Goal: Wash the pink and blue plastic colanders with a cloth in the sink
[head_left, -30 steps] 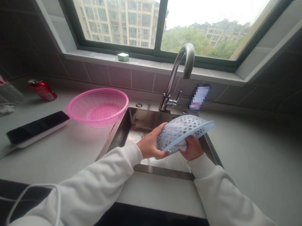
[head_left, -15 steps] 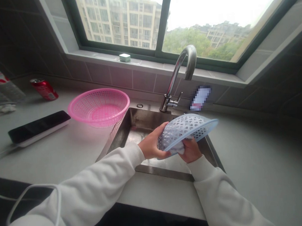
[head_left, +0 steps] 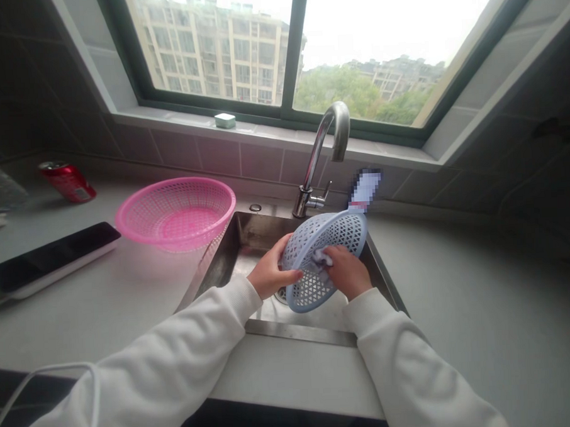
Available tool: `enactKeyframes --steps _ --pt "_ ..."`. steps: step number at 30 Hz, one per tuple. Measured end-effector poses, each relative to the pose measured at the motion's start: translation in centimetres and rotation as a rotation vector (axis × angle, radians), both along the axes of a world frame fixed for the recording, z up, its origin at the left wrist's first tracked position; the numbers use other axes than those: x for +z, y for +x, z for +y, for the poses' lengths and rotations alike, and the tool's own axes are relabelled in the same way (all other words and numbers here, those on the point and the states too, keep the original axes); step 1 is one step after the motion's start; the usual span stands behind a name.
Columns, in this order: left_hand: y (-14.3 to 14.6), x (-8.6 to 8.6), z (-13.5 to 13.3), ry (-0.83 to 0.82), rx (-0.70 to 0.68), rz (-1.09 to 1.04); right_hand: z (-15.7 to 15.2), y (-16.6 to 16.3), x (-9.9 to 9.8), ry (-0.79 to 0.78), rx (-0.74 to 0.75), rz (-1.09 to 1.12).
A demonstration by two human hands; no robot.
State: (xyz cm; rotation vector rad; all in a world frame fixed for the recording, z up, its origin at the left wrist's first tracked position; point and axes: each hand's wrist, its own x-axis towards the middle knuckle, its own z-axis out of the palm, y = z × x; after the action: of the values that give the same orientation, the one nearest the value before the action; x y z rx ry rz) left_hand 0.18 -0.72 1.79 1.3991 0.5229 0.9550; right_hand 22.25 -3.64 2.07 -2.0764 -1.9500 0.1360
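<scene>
Over the sink (head_left: 290, 330), a light blue perforated plastic basket (head_left: 349, 233) is held tilted, its open side facing right and toward me. My left hand (head_left: 272, 269) grips its left rim, thumb at the inside edge and fingers round the outside. Inside the basket, my right hand (head_left: 350, 272) is closed on a crumpled white cloth (head_left: 321, 258) pressed against the holed wall. Part of the cloth is hidden by the fingers.
A curved chrome faucet (head_left: 316, 155) rises behind the sink. Left of it stands a pink basket (head_left: 177, 238), with a dark-topped long box (head_left: 55, 258) and a red can (head_left: 67, 181) farther left. A small pale green box (head_left: 225, 120) rests on the windowsill.
The blue basket has turned so that its inside now faces me more. My right hand and the cloth have moved from near the lower rim onto the inner wall. The view has shifted slightly.
</scene>
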Motion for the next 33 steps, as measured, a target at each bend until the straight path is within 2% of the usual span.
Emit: enactKeyframes --steps 2,4,6,8,11,13,16,20,23,26,31,33 --pt "0.0 0.2 -0.2 -0.012 -0.046 -0.004 0.3 0.9 0.4 0.182 -0.114 0.036" --pt "0.1 0.2 -0.4 -0.022 -0.09 -0.009 0.4 1.1 0.6 0.418 -0.121 0.158" --pt "0.3 0.0 -0.5 -0.027 -0.128 0.018 0.2 0.5 0.5 0.618 -0.038 0.304" --pt "0.5 -0.4 -0.4 -0.013 -0.127 0.056 0.0 -0.8 0.2 0.678 0.105 0.4" --pt "0.9 -1.0 0.1 0.009 -0.035 -0.002 -0.4 -3.1 -0.4 0.485 0.312 0.436" --pt "1.0 -1.4 0.4 -0.036 0.032 -0.067 -0.6 -4.1 -0.7 0.317 0.378 0.427" --pt "1.2 -1.5 0.8 -0.121 0.078 -0.115 -0.7 -4.7 -0.7 0.166 0.376 0.368" --pt "1.1 -1.2 0.9 -0.16 0.059 -0.174 -0.9 -4.1 -0.6 0.052 0.301 0.226" --pt "0.9 -0.9 0.9 -0.162 0.046 -0.194 -0.7 -3.1 -0.7 0.035 0.234 0.145" --pt "0.8 -0.7 0.9 -0.152 0.037 -0.191 -0.5 -2.7 -0.9 0.08 0.194 0.165" --pt "1.1 -1.1 0.6 -0.164 0.07 -0.142 -0.8 -3.9 -1.3 0.165 0.4 0.299" --pt "1.2 -1.2 0.6 -0.156 0.065 -0.115 -0.8 -4.3 -1.3 0.201 0.419 0.317"
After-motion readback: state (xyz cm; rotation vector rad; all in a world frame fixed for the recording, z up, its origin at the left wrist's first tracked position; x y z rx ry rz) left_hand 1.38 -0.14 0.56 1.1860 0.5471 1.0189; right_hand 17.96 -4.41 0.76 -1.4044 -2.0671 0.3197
